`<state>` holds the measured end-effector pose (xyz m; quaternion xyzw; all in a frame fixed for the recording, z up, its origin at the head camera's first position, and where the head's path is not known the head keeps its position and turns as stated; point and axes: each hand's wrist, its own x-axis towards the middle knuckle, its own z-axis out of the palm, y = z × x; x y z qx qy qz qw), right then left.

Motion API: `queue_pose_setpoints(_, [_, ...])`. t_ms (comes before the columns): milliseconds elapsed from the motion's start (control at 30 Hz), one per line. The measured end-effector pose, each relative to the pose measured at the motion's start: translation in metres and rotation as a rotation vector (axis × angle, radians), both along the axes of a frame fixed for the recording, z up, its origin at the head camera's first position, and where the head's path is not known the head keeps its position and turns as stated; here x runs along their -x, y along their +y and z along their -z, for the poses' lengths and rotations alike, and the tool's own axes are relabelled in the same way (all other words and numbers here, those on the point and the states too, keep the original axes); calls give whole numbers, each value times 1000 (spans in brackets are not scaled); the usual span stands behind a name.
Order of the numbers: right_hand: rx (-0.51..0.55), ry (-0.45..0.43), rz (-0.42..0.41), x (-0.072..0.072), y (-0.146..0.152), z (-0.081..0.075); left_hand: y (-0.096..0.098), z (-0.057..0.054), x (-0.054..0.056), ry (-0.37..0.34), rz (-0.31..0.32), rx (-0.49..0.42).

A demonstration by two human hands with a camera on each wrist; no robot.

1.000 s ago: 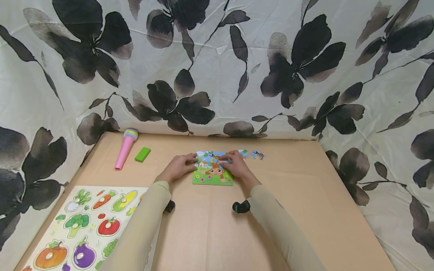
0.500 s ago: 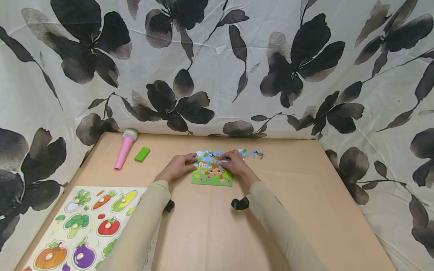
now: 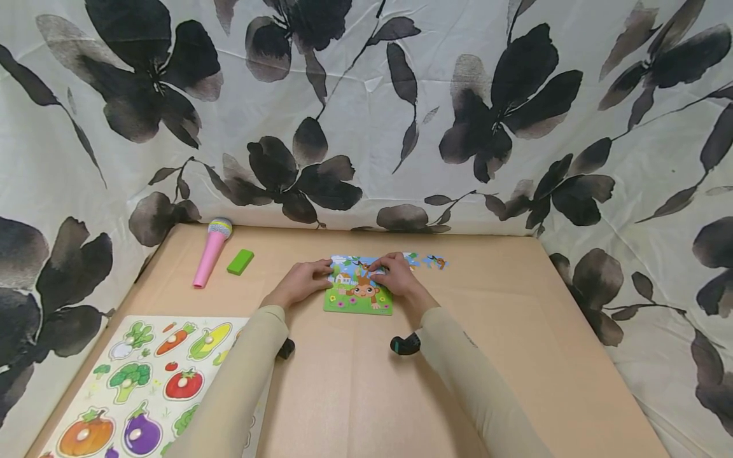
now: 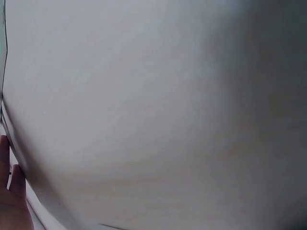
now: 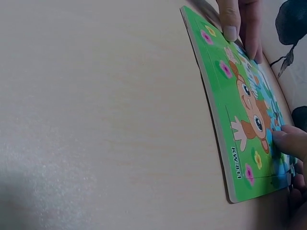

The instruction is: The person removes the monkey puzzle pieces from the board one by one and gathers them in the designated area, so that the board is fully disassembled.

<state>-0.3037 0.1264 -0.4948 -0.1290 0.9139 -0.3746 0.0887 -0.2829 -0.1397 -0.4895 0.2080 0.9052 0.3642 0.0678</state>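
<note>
A small jigsaw puzzle [image 3: 350, 306] with a cartoon monkey on green grass lies flat on the table. My left hand [image 3: 300, 282] holds its left edge, thumb toward the near side and fingers farther back. My right hand [image 3: 401, 280] bends over the upper right part, thumb and index finger close together as if pinching a puzzle piece, which the fingers mostly hide. In the right wrist view the right thumb [image 5: 290, 143] touches the picture beside the monkey's ear. Just behind the right hand lie loose puzzle pieces [image 3: 436, 261] in blue and brown.
At the back left are a pink toy microphone [image 3: 212, 254] and a green block [image 3: 240, 261]. A white vegetable board [image 3: 157, 362] lies front left, partly under the left sleeve. Dark wrist devices [image 3: 406, 345] show beside both sleeves. A floral cloth [image 3: 395, 95] hangs behind the table [image 3: 355, 394].
Over the last second the right fingers shift very slightly over the puzzle. The left hand, the puzzle and the loose pieces stay where they are.
</note>
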Motion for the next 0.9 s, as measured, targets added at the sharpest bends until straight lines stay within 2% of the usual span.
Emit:
queue_pose_setpoints(500, [11, 9, 4, 1, 2, 4, 1, -1, 0, -6, -3, 13])
queue_pose_setpoints(700, [44, 19, 7, 0, 1, 3, 1, -1, -1, -2, 3, 19])
queue_pose_setpoints(900, [99, 11, 45, 0, 0, 4, 2, -4, -2, -8, 2, 27])
